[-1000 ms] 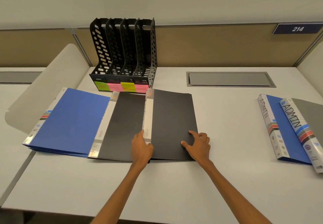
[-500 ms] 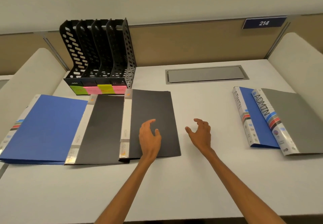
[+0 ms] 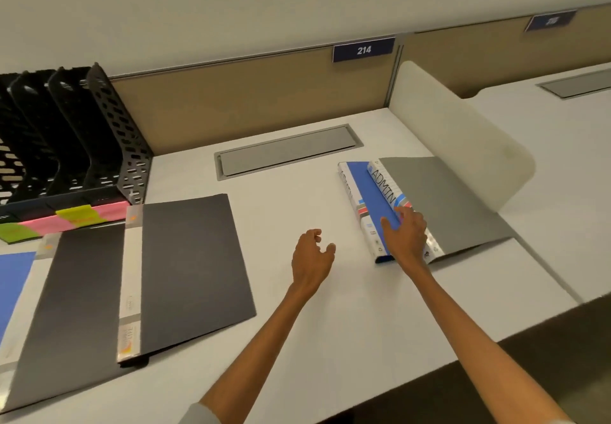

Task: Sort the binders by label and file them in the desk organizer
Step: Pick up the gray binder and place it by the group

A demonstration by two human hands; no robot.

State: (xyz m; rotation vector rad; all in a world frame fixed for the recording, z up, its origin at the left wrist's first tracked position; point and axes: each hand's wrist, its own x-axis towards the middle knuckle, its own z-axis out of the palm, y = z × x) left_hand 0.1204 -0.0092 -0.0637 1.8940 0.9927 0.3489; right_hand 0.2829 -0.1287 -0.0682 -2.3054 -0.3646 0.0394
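A grey binder (image 3: 443,202) with ADMIN on its spine lies at the right, overlapping a blue ADMIN binder (image 3: 363,189). My right hand (image 3: 406,235) rests flat on their near ends, fingers spread over both spines, gripping nothing. My left hand (image 3: 310,258) hovers over the bare desk just left of them, fingers loosely curled and empty. Two black binders (image 3: 188,265) (image 3: 76,304) lie overlapped at the left, with a blue binder (image 3: 13,284) at the frame edge. The black desk organizer (image 3: 76,146), with coloured labels along its base, stands at the back left, its slots empty.
A grey cable hatch (image 3: 287,151) is set into the white desk (image 3: 330,341) at the back. A cream divider (image 3: 463,132) rises right behind the ADMIN binders. A brown partition with a 214 sign (image 3: 363,49) closes the back.
Both hands left the black binder and moved right. My right hand now lies on the ADMIN binders; my left hand trails over the desk. The view swung right.
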